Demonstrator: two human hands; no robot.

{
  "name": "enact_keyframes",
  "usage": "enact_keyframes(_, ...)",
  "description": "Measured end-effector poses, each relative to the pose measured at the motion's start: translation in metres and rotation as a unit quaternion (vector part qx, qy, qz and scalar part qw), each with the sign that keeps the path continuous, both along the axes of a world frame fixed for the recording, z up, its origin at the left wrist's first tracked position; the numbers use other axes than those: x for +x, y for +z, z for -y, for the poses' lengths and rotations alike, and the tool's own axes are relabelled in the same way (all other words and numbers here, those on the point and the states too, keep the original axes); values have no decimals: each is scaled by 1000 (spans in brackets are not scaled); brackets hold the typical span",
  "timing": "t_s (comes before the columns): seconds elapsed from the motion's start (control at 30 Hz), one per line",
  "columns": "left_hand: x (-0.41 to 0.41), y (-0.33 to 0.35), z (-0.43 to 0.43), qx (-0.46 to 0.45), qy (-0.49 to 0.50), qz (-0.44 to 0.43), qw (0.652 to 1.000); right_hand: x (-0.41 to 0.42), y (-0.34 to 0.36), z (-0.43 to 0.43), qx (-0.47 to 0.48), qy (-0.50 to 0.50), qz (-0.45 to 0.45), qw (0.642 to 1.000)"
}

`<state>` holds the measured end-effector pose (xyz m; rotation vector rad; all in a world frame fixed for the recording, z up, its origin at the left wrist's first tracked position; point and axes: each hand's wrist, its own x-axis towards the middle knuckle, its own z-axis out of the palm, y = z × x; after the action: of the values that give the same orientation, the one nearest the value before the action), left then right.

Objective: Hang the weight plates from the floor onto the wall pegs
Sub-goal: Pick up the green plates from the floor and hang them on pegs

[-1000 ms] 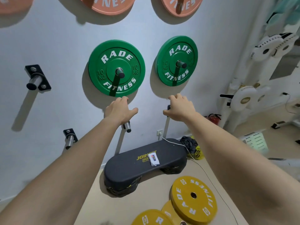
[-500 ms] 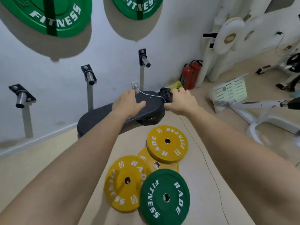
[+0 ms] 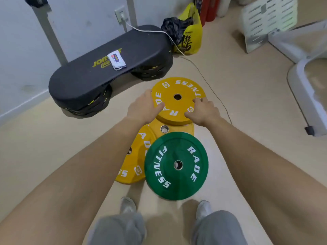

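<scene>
The person bends over a cluster of weight plates lying on the beige floor [image 3: 247, 103], well short of the wall. The left hand [image 3: 141, 107] grips the left rim of the top yellow plate [image 3: 184, 89], its thumb laid across the printed face. The right hand [image 3: 203, 110] grips the right rim, its fingers curled onto the top face. This plate lies flat or nearly so, its near edge overlapping a second yellow plate [image 3: 178, 129] beneath it. A third yellow plate [image 3: 134, 161] lies to the left, partly hidden by the left forearm. A green plate [image 3: 177, 152] marked RADE FITNESS lies nearest the feet and covers parts of both lower yellow plates. Just beyond the gripped plate, toward the wall, stands a black step bench [image 3: 85, 82] with a small white packet [image 3: 116, 61] on top. A yellow plastic bag [image 3: 192, 38] sits by the bench's right end. Grey trouser legs and two pale shoes [image 3: 128, 205] show at the bottom edge.
</scene>
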<state>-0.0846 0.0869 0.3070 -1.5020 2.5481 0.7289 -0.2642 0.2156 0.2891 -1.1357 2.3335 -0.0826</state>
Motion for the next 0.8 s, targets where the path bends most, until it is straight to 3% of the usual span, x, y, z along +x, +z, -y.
enact_keyframes(0.47, -4, -338, 6, 62, -19, 52, 997, 9, -360, -15, 41, -111, 66, 991)
enact_keyframes(0.67, -2, -435, 3, 88, -52, 142, 984, 1, -463, -41, 24, -205, 56, 977)
enact_keyframes(0.8, 14, -470, 4, 106, -32, 128, 986, -15, -511, -62, -13, -289, 98, 952)
